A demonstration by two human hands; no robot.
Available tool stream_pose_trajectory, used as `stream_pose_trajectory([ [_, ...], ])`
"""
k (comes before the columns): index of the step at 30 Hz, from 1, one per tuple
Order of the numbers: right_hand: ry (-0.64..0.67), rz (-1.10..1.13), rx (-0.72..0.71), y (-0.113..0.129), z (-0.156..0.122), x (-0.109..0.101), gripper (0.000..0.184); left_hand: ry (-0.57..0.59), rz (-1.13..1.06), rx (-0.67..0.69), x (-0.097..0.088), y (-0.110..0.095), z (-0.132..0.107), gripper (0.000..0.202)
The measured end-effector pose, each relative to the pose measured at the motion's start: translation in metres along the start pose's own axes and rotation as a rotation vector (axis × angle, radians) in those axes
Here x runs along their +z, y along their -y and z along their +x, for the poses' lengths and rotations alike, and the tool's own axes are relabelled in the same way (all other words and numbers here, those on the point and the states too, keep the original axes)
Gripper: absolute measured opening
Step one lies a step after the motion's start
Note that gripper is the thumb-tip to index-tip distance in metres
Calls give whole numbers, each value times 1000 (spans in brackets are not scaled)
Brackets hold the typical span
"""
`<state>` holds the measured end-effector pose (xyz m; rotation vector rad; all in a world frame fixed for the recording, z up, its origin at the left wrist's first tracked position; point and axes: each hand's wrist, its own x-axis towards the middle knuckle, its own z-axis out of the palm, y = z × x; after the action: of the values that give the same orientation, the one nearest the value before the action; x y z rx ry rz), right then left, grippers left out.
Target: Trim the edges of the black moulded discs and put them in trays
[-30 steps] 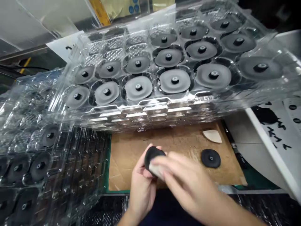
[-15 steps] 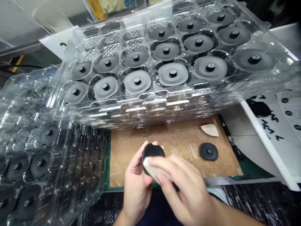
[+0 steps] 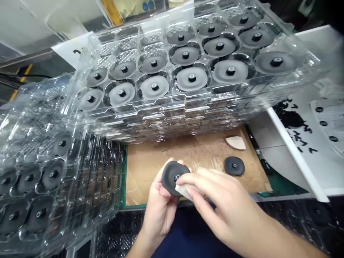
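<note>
My left hand (image 3: 161,204) grips a dark grey rounded disc (image 3: 169,175) by its edge, the side with the raised centre post turned up toward me. In my right hand (image 3: 215,193) a pale, felt-like pad (image 3: 185,191) is pinched between thumb and fingers. The pad's tip touches or nearly touches the disc close to its post; my fingers cover part of both. On the brown cardboard (image 3: 145,161) to the right lies another dark disc (image 3: 234,166), post up. Behind that disc rests a second pale wedge-shaped pad (image 3: 235,142).
A tall stack of clear plastic trays (image 3: 166,118) stands behind the cardboard, its top tray holding several grey discs. More clear trays (image 3: 91,179) with discs are stacked at left. A white panel edge (image 3: 295,154) and a printed sheet (image 3: 330,122) are at right.
The disc in my left hand has turned over from its smooth face to its post side. My right hand has shifted slightly right, still pinching the pad. The view has shifted a little.
</note>
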<state>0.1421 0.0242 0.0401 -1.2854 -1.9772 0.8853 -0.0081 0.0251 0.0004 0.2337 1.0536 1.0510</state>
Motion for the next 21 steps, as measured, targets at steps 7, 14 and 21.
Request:
stream_pose_trajectory([
  [7, -91, -120, 2, 2, 1, 2, 21, 19, -12, 13, 1, 0, -4, 47],
  [14, -208, -203, -98, 7, -4, 9, 24, -2, 19, 23, 2, -4, -4, 50],
  [21, -194, -109, -97, 3, 9, 9, 25, 2, -11, 17, -1, -1, 4, 53],
])
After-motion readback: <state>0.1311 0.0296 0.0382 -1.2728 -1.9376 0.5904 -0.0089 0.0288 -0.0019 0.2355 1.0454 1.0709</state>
